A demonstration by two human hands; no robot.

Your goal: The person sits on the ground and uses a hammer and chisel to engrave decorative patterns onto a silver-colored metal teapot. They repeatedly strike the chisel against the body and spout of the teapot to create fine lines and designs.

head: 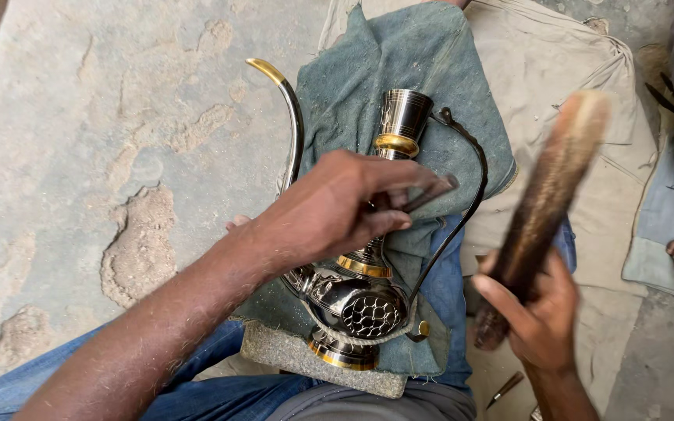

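Evidently engraving step: left hand (337, 206) pinched a thin dark metal chisel (423, 193) against the silver-and-brass long-spouted ewer (364, 288) lying on green cloth (368, 70) across the lap; right hand (536, 316) gripped a raised wooden mallet (548, 203). Next move needs an accurate strike.

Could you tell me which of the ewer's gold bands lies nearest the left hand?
The neck band, just under the left hand. The mouth band lies further up and the foot band further down.

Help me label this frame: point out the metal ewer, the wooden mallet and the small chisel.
Metal ewer (356, 300), head view, on its round belly.
Wooden mallet (548, 195), head view, mid-shaft, blurred.
Small chisel (431, 193), head view, on its dark tip beyond the left hand's fingers.
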